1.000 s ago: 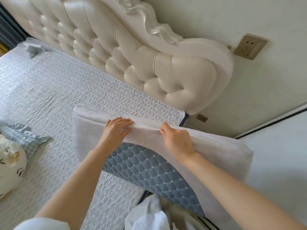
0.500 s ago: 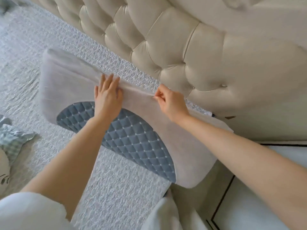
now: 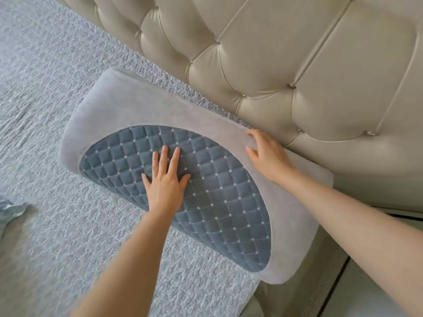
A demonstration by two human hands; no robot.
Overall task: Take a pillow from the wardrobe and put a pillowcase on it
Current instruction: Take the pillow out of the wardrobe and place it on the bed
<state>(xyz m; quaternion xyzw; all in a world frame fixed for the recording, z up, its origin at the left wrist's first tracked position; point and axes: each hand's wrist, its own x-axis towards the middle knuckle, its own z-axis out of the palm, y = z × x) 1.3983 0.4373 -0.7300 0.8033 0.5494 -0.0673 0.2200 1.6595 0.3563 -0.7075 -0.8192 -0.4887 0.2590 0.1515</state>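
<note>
A grey pillow [image 3: 128,104] with a blue quilted oval panel [image 3: 219,202] lies flat on the bed, its far long edge close to the headboard. My left hand [image 3: 164,181] rests palm down on the blue panel, fingers spread, holding nothing. My right hand [image 3: 267,154] lies on the grey border at the pillow's far edge, fingers apart and slightly curled, beside the headboard. The pillow's right end overhangs the mattress edge.
A cream tufted headboard [image 3: 274,60] runs along the far side. The bed is covered by a pale blue textured sheet [image 3: 45,110]. A bit of light blue fabric [image 3: 11,211] lies at the left edge. Floor shows at the lower right [image 3: 366,294].
Both hands let go of the pinched top edge. The left hand moved down onto the blue panel; the right hand flattened on the grey border. The pillow now lies flatter and the view has moved closer.
</note>
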